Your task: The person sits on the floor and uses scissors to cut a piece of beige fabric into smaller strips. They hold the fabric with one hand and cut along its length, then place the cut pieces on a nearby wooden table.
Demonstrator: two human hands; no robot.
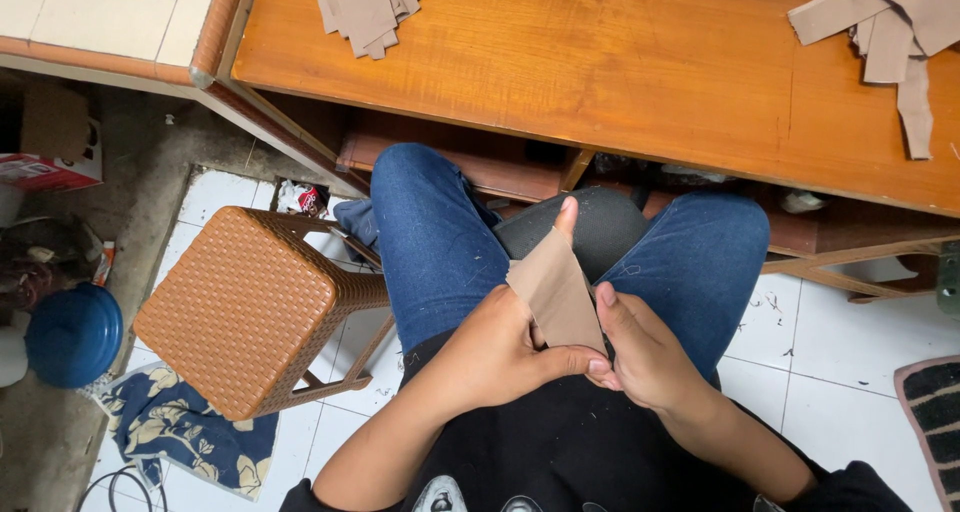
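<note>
I sit at a wooden table in blue jeans and look down at my lap. My left hand and my right hand both pinch a small tan fabric piece between my knees. The left thumb presses its lower edge while a left fingertip shows behind its upper corner. The right thumb lies along its right edge. A stack of similar tan fabric pieces lies on the table at the far left. Another pile of tan strips lies at the far right corner.
A brown woven plastic stool stands on the white tiled floor to my left. Beyond it are a blue round lid, a blue floral cloth and a cardboard box. A dark mat lies at right.
</note>
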